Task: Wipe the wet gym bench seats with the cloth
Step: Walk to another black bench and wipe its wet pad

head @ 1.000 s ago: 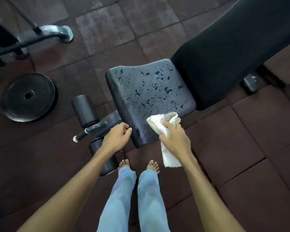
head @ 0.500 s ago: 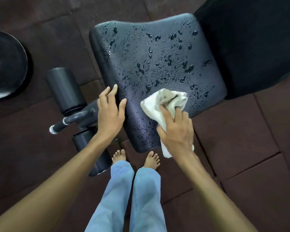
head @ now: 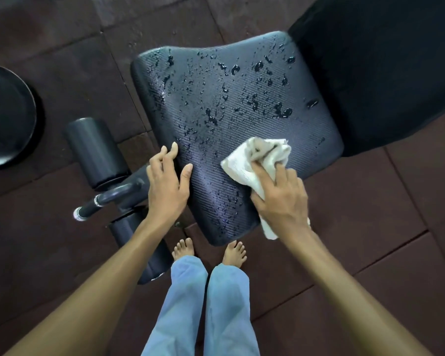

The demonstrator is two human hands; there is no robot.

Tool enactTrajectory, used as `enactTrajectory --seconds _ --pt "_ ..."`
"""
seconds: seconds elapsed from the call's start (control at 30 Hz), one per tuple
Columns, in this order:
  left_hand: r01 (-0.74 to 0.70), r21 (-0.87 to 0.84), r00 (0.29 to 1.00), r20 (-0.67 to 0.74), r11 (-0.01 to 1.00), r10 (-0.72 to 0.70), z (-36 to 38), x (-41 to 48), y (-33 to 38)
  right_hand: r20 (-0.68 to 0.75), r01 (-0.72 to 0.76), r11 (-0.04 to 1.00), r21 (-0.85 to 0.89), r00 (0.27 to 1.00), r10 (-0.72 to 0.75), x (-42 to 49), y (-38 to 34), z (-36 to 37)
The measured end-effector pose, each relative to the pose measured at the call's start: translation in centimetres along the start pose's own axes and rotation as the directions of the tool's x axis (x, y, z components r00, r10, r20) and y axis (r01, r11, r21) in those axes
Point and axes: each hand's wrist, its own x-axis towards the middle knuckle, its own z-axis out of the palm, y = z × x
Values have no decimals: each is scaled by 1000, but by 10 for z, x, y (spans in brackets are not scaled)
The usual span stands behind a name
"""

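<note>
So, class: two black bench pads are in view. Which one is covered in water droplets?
The seat pad, the ribbed one under both hands, nearer the person's feet. Droplets cover it, while the backrest pad beyond it at upper right shows none.

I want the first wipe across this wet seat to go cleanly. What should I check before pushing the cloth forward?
1. Cloth gripped by the right hand: ok, bunched under the fingers.
2. Cloth touching the seat: ok, it rests on the near right part.
3. Left hand steadying the seat: ok, it lies on the near left edge.
4. Path ahead clear: ok, only water drops lie on the seat.
5. Seat already dry: not ok, drops cover most of it.
6. Cloth dry enough to soak up water: cannot tell.
</note>
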Motion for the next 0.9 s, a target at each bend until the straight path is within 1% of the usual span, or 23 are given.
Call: enactTrajectory --seconds 0.07,0.1,0.13,0.17,0.23,0.27,0.3,0.33,0.4,0.47,0.5,0.53,0.57,0.6,0.63,0.67,0.7,0.73,0.77,0.8,0.83,0.87,0.9 --pt "-6 -2 1000 6 1000 6 -1 1 -1 -26 58 996 -67 998 -60 -2 41 -3" --pt "-13 -2 1000 11 1000 13 -2 2 -1 -32 26 994 -107 999 -30 3 59 -5" --pt "-21 -1 1000 13 1000 21 -2 3 -1 -31 -42 992 -122 999 39 13 72 -8" --pt "-27 1 1000 11 1000 27 -2 3 -2 -33 -161 982 -102 987 158 28 77 -11" --pt "-28 -11 1000 6 1000 28 -1 3 -2 -49 -427 903 -53 904 425 52 62 -6" --pt "-24 -22 1000 3 999 24 -1 2 -2 -74 -490 871 -38 871 486 56 44 -1" --pt "-22 -31 1000 0 999 22 0 2 -1 -115 -488 872 -41 869 481 55 22 5" --pt "-22 -36 1000 -1 999 22 0 2 -1 -111 -428 903 -44 900 421 48 0 7" --pt "-17 -34 1000 4 999 18 -1 2 -1 -47 -241 970 -41 970 239 22 -26 6" --pt "-10 -23 1000 12 1000 10 -2 3 0 3 -88 996 -10 996 88 5 -17 2" --pt "-9 -20 1000 15 1000 9 -3 3 0 19 -54 999 -4 998 54 3 -2 0" --pt "-12 -19 1000 20 1000 12 -4 3 1 8 -65 998 -26 998 66 7 16 -2" --pt "-16 -19 1000 25 1000 17 -5 4 1 -11 -109 992 -57 994 109 15 33 -5" --pt "-21 -19 999 30 1000 21 -6 4 0 -28 -190 980 -57 982 189 29 47 -9" --pt "-25 -16 999 35 1000 26 -6 6 -2 -22 -305 952 -26 952 304 48 58 -12" --pt "-26 -12 999 39 1000 26 -7 7 -5 -8 -428 904 7 904 428 67 63 -11" --pt "-24 -7 999 44 1000 24 -7 8 -6 9 -520 854 18 854 520 84 60 -9" --pt "-22 -5 999 48 1000 22 -6 8 -7 2 -551 835 -1 835 551 94 49 -6" --pt "-19 -3 999 47 1000 19 -6 8 -6 -48 -508 860 -40 861 506 98 34 -1" --pt "-16 -5 999 46 1000 16 -6 8 -6 -64 -410 910 -57 911 407 93 17 3" --pt "-13 -11 999 46 1000 14 -5 7 -5 -32 -283 957 -70 959 281 81 5 4" --pt "-9 -18 999 45 1000 10 -5 7 -3 11 -146 987 -58 989 147 63 0 4" --pt "-3 -24 999 45 1000 4 -5 7 -2 47 -58 998 -34 997 59 45 5 4"
